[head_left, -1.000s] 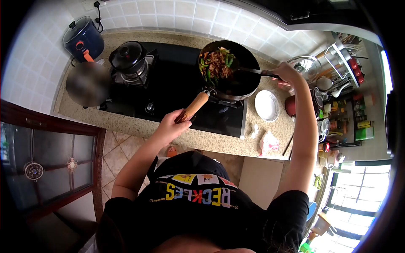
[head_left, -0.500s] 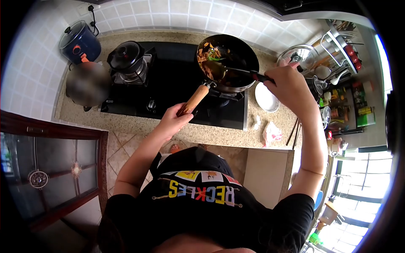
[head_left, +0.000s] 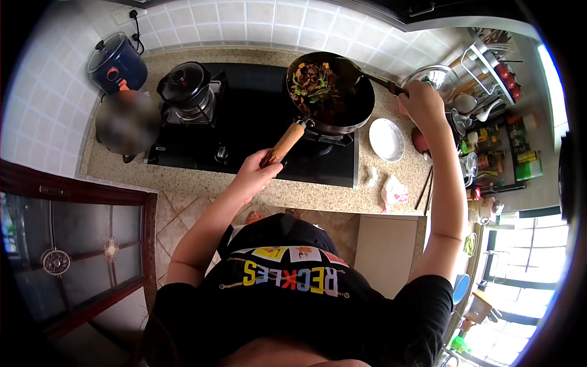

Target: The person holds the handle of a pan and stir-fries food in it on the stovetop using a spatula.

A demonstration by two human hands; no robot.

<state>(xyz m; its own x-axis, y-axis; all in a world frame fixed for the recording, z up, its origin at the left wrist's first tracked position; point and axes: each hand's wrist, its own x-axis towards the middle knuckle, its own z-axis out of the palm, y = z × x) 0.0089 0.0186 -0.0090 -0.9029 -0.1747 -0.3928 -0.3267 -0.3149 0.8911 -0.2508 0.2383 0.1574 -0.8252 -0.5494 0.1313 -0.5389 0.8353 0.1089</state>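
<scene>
My left hand (head_left: 258, 172) is wrapped round the wooden handle of a black wok (head_left: 351, 113), which sits on the right burner. Browned pieces and green vegetable strips, a stir-fry (head_left: 313, 84), lie in the wok's left and upper part. In my right hand (head_left: 423, 101) is the dark handle of a spatula (head_left: 385, 84). Its head reaches over the wok's upper right side, apart from most of the food. A white plate (head_left: 386, 140) with a patterned rim stands on the counter right of the wok.
On the left burner stands a lidded black pot (head_left: 183, 85), with a dark blue cooker (head_left: 117, 63) farther left. A glass lid (head_left: 438, 79), chopsticks (head_left: 429, 191) and a crumpled plastic bag (head_left: 393, 193) are on the right. A utensil rack (head_left: 492, 73) stands by the wall.
My right hand has moved up with the spatula, whose head has gone from the food at the left to the wok's upper right. My left hand keeps its hold on the handle.
</scene>
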